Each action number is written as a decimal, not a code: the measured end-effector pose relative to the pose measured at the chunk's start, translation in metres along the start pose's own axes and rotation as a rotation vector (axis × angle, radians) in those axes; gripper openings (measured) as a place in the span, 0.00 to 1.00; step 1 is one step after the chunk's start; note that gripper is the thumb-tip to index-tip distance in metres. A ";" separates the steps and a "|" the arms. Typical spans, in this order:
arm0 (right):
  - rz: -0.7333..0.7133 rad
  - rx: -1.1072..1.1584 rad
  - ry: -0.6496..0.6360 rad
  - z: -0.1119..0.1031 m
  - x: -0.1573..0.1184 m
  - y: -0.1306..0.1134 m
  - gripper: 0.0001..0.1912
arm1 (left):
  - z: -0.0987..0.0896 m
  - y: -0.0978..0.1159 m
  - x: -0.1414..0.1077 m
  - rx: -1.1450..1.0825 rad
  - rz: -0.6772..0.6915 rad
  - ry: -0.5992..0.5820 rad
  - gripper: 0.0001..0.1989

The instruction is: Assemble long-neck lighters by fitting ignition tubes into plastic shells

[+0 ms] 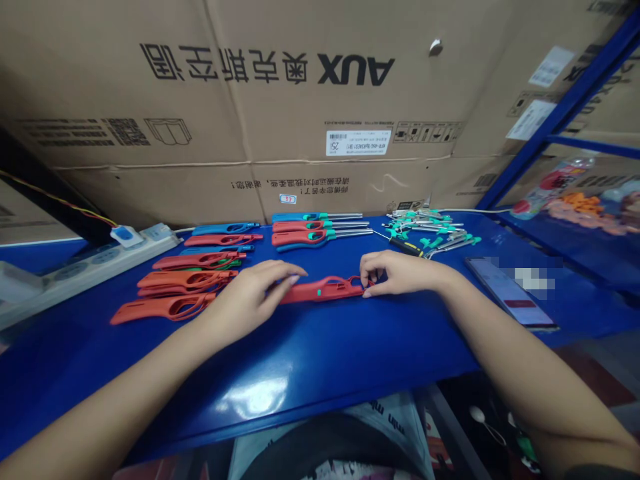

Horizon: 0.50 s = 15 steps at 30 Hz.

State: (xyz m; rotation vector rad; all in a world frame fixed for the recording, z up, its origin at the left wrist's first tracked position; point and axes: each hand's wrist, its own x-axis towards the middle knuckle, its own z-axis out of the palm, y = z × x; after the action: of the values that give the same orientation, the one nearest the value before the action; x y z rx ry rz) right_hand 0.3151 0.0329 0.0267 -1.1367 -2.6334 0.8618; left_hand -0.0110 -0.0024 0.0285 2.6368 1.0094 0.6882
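Shell: red lighter casing (324, 289) lies flat on the blue table (320, 360), between both hands.
Left hand (250, 298): fingers curled loosely over the handle end, pressing it down.
Right hand (395, 273): fingertips pinch the nozzle end.
Handling: likely light, stiff, thin plastic; best held at both ends.
Nearby: spare red shells (175, 293) to the left, finished lighters (315, 230) behind.

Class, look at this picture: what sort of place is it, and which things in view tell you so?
Probably a small assembly bench in a storeroom or workshop. Rows of red and blue lighter shells lie on the blue table, large cardboard cartons stand stacked behind, and blue metal racking stands at the right.
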 end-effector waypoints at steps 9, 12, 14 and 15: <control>-0.124 0.076 -0.091 0.013 0.007 -0.016 0.16 | 0.016 -0.015 -0.002 0.136 -0.093 0.178 0.15; -0.149 0.077 -0.102 0.012 0.005 -0.023 0.14 | 0.028 -0.019 -0.004 0.138 -0.062 0.027 0.14; -0.156 0.094 -0.099 0.005 0.001 -0.024 0.15 | 0.031 -0.018 -0.004 0.094 -0.049 -0.032 0.14; -0.147 0.095 -0.076 0.000 -0.001 -0.023 0.15 | 0.031 -0.017 -0.003 0.081 -0.050 -0.044 0.14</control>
State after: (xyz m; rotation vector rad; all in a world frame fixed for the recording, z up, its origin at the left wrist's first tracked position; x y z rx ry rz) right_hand 0.3020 0.0193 0.0395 -0.8921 -2.6638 1.0061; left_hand -0.0072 0.0062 -0.0056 2.6725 1.1096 0.5878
